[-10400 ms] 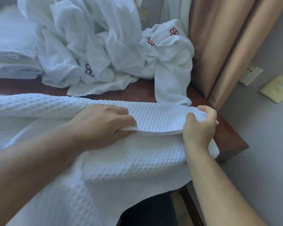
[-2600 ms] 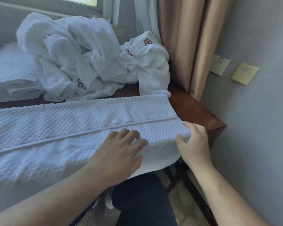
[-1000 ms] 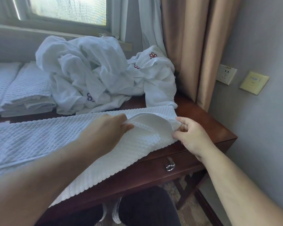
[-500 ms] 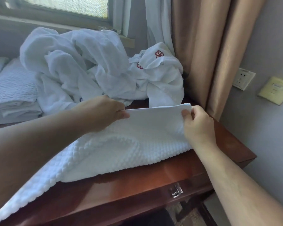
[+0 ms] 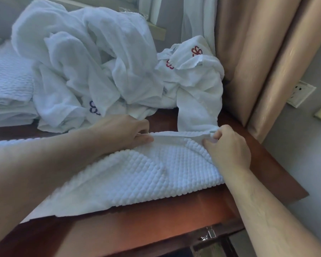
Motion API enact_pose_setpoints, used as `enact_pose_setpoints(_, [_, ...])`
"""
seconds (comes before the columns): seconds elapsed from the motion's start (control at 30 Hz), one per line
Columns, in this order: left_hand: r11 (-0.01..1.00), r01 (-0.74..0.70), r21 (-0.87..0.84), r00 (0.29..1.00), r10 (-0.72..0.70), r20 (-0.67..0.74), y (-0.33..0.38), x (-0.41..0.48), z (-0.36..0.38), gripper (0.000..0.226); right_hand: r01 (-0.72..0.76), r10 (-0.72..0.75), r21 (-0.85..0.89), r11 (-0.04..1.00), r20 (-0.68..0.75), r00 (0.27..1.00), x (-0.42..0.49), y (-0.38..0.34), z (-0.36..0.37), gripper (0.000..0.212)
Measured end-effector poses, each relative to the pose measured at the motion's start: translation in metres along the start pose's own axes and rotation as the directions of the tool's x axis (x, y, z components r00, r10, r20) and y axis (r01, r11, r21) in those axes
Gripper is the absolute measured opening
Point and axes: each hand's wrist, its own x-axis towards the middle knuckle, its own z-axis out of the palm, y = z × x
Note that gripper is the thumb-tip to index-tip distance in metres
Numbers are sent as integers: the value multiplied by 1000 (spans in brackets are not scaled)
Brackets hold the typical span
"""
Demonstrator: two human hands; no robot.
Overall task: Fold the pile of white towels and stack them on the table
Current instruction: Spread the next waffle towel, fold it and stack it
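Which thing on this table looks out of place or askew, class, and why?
The waffle towel being folded lies askew: its near edge slants across the table and its left part runs off the front edge. The left hand and right hand pinch its far edge. Behind, the unfolded pile sprawls.

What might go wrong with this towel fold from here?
Both hands, left hand and right hand, pinch the far edge of the waffle-weave towel. It bulges unevenly, so the fold may come out crooked. A hanging end of the unfolded towel pile touches that edge and could get dragged along. The towel's near-left part seems to overhang the wooden table and may slide off.
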Motion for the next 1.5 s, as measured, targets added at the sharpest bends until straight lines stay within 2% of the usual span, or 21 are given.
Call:
enact_pose_setpoints(0.07, [995, 36, -91, 996, -43, -72, -2, -10, -8, 43, 143, -138, 42, 989, -108, 985, -10, -14, -3, 21])
enact_pose_setpoints(0.13, [987, 84, -140, 985, -103, -137, -7, -27, -18, 33, 276, -258, 123, 953, -141, 956, -22, -35, -3, 21])
enact_pose_setpoints(0.23, [975, 146, -167, 961, -180, -210, -24, -69, -41, 26, 456, -445, 285, 843, -106, 889, -52, -81, 1, 25])
enact_pose_setpoints(0.3, [956, 199, -214, 932, -252, -261, -39, -110, -58, 20, 555, -566, 364, 748, -86, 820, -77, -119, 4, 29])
enact_pose_setpoints(0.4, [922, 305, -236, 852, -375, -364, -63, -188, -79, 7, 716, -748, 367, 594, -75, 659, -118, -177, 7, 24])
enact_pose_setpoints(0.53, [861, 423, -282, 743, -508, -436, -75, -305, -90, 10, 818, -929, 458, 348, 49, 367, -167, -236, 11, 23])
enact_pose_setpoints(0.67, [790, 523, -318, 671, -613, -417, -77, -400, -82, 28, 836, -976, 511, 201, 181, 124, -207, -277, 20, 48])
enact_pose_setpoints(0.77, [703, 580, -412, 618, -709, -340, -84, -443, -77, 35, 860, -965, 485, 158, 259, 31, -233, -301, 26, 62])
enact_pose_setpoints(0.83, [677, 591, -439, 614, -730, -300, -87, -460, -76, 40, 877, -962, 461, 135, 273, 5, -246, -311, 29, 59])
enact_pose_setpoints(0.93, [674, 596, -437, 650, -724, -229, -90, -475, -75, 53, 902, -956, 417, 111, 294, -19, -258, -319, 32, 56])
enact_pose_setpoints(1.07, [695, 618, -366, 709, -695, -122, -90, -479, -75, 51, 929, -921, 346, 134, 389, -12, -269, -325, 35, 64])
enact_pose_setpoints(1.13, [707, 616, -346, 726, -680, -98, -91, -481, -76, 59, 930, -923, 350, 112, 384, -33, -272, -327, 33, 53])
enact_pose_setpoints(1.2, [694, 597, -402, 733, -676, -79, -92, -484, -78, 67, 879, -939, 461, 122, 341, -48, -270, -329, 28, 34])
enact_pose_setpoints(1.27, [605, 549, -577, 713, -699, -54, -94, -487, -82, 70, 775, -953, 600, 197, 304, 7, -262, -332, 23, 21])
enact_pose_setpoints(1.33, [477, 495, -726, 683, -730, -13, -97, -492, -90, 71, 664, -961, 701, 260, 254, 108, -248, -336, 21, 23])
enact_pose_setpoints(1.4, [430, 453, -781, 678, -735, -11, -100, -498, -98, 55, 600, -963, 754, 268, 188, 195, -233, -340, 21, 23])
enact_pose_setpoints(1.5, [427, 342, -837, 718, -693, -60, -108, -496, -108, 19, 602, -953, 748, 282, 146, 264, -216, -350, 22, 30])
